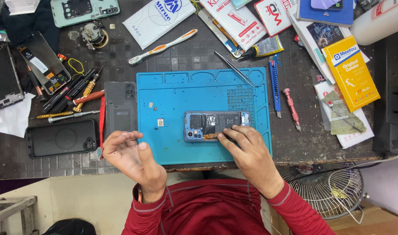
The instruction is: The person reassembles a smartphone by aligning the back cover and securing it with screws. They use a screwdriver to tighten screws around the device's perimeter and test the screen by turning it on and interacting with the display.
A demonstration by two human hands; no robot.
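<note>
Pressing fingertips of the right hand [251,152] pin the opened phone [215,125] to the blue mat [173,143]; left hand [131,154] hovers open, empty. Exposed insides look fragile; edges seem safest to hold.

Blue silicone repair mat [173,109] under an opened phone [216,125] with black innards. Red long sleeves [295,209]. White-and-orange toothbrush [162,47]; yellow box [351,72].

A white padded envelope [159,17] with blue print lies at the top centre, beside a white-and-red carton [235,19] and a red-and-white packet [273,15]. A yellow box [351,72] with a blue label lies at right, above a white sheet [349,130]. A dark blue box [325,15] sits top right.
</note>
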